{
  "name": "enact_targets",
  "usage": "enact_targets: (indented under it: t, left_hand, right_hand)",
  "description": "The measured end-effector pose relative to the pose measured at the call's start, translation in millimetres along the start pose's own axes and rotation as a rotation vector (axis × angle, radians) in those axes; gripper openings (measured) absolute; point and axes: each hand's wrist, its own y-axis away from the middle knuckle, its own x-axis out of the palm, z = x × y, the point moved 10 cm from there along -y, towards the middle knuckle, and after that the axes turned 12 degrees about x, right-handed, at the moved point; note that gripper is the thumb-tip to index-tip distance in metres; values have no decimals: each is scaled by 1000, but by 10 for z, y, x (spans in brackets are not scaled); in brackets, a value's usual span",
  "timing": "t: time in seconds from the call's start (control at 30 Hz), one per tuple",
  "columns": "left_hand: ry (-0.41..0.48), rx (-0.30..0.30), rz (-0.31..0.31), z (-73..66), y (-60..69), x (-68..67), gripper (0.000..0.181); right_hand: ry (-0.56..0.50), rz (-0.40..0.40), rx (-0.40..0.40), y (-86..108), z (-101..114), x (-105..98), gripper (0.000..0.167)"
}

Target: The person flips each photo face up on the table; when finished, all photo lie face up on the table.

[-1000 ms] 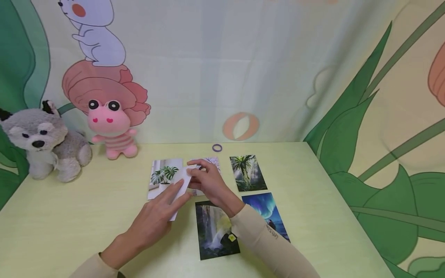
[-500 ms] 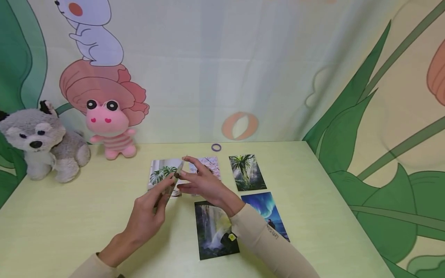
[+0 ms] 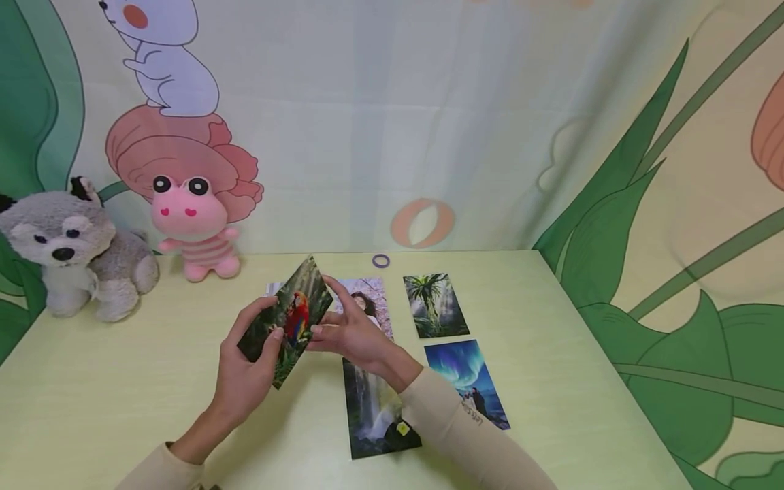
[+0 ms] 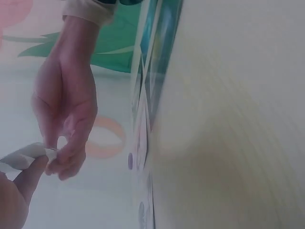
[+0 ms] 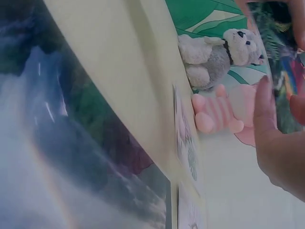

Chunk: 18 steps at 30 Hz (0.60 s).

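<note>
In the head view a photo print of a red parrot [image 3: 299, 314] is held up tilted above the table. My left hand [image 3: 241, 373] grips its left side, thumb across the front. At its right edge my right hand [image 3: 364, 342] pinches the print between thumb and fingers. Behind the held print lies another photo, almost wholly hidden. Beside it is a print of a person among pink blossom [image 3: 373, 299], partly covered by my right hand. A waterfall photo [image 3: 373, 408] lies below that hand, partly under the forearm.
To the right lie a hanging-plant photo [image 3: 435, 305] and an aurora photo [image 3: 468, 374]. A purple ring [image 3: 381, 260] sits near the table's back edge. A husky plush [image 3: 79, 252] and a pink plush [image 3: 199, 224] stand at the back left, before a printed curtain [image 3: 490, 136].
The held print has been turned from its white back, through edge-on, to its parrot picture. My left hand has shifted a little left; the other photos on the table stay put.
</note>
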Motion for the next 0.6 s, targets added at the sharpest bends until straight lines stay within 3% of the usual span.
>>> enact_targets:
  t: [0.13, 0.33, 0.5, 0.6]
  left_hand:
    - [11, -97, -23, 68, 13, -18, 46]
    - [-17, -130, -33, 138, 16, -64, 48]
    - [-30, -155, -13, 178, 1, -98, 44]
    - [53, -161, 31, 190, -46, -102, 36]
  right_hand:
    - [8, -44, -23, -27, -2, -8, 88]
    - [8, -120, -29, -48, -21, -69, 84]
    - [55, -129, -31, -38, -7, -117, 85]
    - [106, -134, -32, -16, 14, -155, 85]
